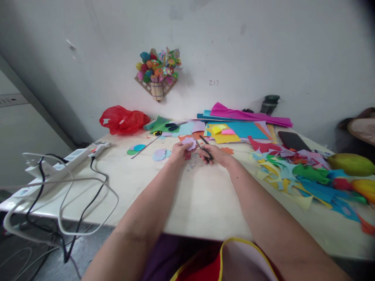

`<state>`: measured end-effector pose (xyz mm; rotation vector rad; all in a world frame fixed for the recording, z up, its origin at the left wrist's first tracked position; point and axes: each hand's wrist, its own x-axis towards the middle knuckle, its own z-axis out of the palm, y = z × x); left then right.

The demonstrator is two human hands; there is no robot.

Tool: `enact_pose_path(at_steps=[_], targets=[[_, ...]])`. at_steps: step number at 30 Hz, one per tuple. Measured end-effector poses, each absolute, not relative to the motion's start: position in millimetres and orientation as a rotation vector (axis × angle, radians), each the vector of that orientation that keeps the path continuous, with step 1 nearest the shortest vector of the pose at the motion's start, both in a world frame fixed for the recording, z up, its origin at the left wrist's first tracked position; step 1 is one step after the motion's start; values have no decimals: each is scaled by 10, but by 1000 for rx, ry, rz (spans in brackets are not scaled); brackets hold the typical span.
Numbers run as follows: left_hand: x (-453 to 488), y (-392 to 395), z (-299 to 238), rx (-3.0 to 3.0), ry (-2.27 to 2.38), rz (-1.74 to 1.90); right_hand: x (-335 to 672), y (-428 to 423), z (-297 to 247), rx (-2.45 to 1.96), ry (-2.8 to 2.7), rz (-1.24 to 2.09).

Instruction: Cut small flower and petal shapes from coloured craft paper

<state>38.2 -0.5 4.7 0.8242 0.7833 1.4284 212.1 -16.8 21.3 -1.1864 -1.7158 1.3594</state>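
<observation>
Near the middle of the table my left hand (178, 152) pinches a lilac scalloped paper flower (189, 144). My right hand (216, 154) is closed around the handles of dark scissors (208, 155); their blades stand parted just right of the flower. Whether the blades touch the paper I cannot tell. Small paper snippets (191, 166) lie below the hands. To the left of my left hand rest pale purple and blue scalloped paper pieces (159, 155). An orange paper flower (227, 150) lies behind my right wrist.
Power strips (63, 166) with looping cables occupy the left edge. A red plastic bag (123, 120) and second scissors (172, 126) lie at the back. Coloured sheets (252, 130), a phone (293, 141), a heap of paper scraps (293, 171) and a green-yellow fruit (350, 164) fill the right.
</observation>
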Motion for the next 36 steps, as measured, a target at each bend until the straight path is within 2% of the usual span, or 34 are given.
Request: enact_pose_path(at_steps=[36], targets=[[363,26,35,794,763,1435,2165,-85,145,-1139,-1779,1362]])
